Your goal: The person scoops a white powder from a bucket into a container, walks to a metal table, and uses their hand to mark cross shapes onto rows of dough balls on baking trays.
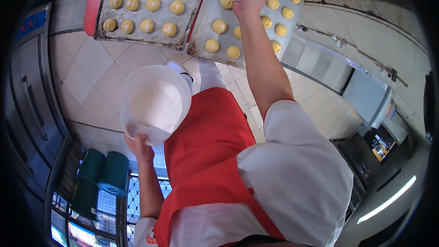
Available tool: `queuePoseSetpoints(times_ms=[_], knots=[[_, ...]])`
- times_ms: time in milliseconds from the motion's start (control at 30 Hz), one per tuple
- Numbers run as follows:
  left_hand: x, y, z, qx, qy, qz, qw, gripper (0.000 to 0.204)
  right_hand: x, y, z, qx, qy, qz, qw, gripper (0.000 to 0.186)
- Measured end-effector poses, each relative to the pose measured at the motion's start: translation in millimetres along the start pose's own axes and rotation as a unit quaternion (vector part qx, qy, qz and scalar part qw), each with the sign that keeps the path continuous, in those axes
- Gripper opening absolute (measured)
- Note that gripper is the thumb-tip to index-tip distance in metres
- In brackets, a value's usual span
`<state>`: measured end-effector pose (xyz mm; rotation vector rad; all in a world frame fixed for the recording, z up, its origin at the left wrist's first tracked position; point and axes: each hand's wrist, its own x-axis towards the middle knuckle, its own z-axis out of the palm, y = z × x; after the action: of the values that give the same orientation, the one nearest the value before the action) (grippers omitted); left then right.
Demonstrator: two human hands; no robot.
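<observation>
I view a translucent bowl (130,84) of white powder (157,103) nearer the body than the left tray's (138,15) near edge, its rim gripped by the left hand (139,146). The right hand (250,0), fingers bunched, is at the right tray's (206,13) far part; I cannot tell its contents. Its forearm hides some dough rounds (219,26). Beyond lie floor tiles (96,59) and green drums (114,169).

In front, the left tray (137,16) sat beside the right tray (196,46), with dough balls (219,26) on both, and the right hand (249,0) was over the right tray, while the bowl (133,81), with powder (157,103) in it and the left hand (139,147) at its near edge, was left of the apron (208,132).
</observation>
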<state>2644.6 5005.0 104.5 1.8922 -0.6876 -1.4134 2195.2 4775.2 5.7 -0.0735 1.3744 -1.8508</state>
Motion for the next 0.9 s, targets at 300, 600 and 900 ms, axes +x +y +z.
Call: queuePoseSetpoints(times_ms=[300, 600, 900], knots=[[-9.3, 10.1, 47.0, -0.052, -0.004, -0.01, 0.999, 0.065, 44.5, -36.8, 15.9, 0.092, 0.044, 0.004, 0.995, 0.034], [-13.5, 14.1, 67.7, -0.054, 0.035, -0.027, 0.998, 0.068, 105.9, -49.7, 15.8, 0.147, -0.028, -0.013, 0.989, 0.033], [-13.6, 15.3, 70.1, -0.054, 0.078, -0.039, 0.995, 0.072, 156.9, -40.4, 23.8, 0.121, -0.021, -0.121, 0.985, 0.027]])
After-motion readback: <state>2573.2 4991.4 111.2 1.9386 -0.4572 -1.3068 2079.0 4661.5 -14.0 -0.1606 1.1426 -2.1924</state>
